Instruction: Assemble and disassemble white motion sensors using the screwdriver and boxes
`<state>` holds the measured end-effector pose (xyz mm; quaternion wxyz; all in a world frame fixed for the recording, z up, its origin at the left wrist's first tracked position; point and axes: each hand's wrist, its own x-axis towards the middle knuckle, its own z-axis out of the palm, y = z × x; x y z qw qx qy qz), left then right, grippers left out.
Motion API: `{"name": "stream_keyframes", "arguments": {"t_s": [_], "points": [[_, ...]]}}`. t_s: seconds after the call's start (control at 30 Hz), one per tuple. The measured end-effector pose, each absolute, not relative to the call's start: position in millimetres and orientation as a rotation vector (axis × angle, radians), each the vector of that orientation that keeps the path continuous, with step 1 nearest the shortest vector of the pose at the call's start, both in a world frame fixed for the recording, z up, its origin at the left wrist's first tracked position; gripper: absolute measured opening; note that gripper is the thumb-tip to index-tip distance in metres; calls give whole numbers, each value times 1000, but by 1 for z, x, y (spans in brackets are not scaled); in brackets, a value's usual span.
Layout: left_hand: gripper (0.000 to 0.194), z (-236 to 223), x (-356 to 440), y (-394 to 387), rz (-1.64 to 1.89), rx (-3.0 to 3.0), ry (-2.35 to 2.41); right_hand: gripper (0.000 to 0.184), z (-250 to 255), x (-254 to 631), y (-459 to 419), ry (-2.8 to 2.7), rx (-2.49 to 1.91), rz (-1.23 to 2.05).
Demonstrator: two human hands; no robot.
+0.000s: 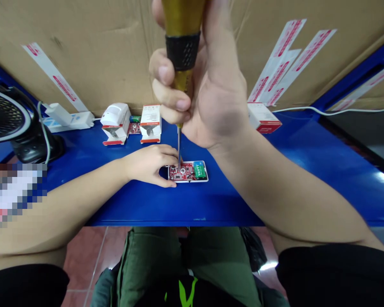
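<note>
My right hand [208, 85] is wrapped round an upright electric screwdriver [182, 51] with a gold body and a black ring. Its thin bit points straight down, and the tip meets the left part of a red circuit board [187, 170]; whether a screw is under it I cannot tell. The board sits in a shallow white case with a green battery [199, 169] at its right end. My left hand [155, 164] grips the left end of that case, thumb on the near side and fingers on the far side, holding it flat on the blue table.
Behind stand a white sensor housing [116, 114] on a small box, another box [151, 123] and a second red board [134, 128] between them. A red-and-white box [265, 117] lies at right. A black fan [16, 115] and a power strip [71, 121] occupy the left. Cardboard [99, 51] walls the back.
</note>
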<state>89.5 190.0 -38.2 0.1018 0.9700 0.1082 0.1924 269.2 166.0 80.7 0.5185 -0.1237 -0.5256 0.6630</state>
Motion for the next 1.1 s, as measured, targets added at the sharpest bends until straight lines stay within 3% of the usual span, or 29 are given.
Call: {"name": "stream_keyframes", "arguments": {"t_s": [0.1,0.27,0.43,0.53,0.77,0.9,1.1], "points": [[35,-38,89,189,577,2865,314,23,83,267,158,-1200,-329,1499],[35,-38,90,190,583,2861,315,43,81,271,163,-1304,-296,1486],[34,-38,90,190,591,2849,326,36,81,281,174,-1458,-246,1592],[35,-38,90,189,592,2863,313,42,80,277,174,-1384,-203,1603],[35,-38,90,190,584,2849,327,32,84,263,158,-1121,-431,1453],[33,-38,91,190,594,2821,328,30,85,269,157,-1251,-345,1560],[34,-36,90,189,576,2832,339,54,81,271,169,-1250,-212,1776]]}}
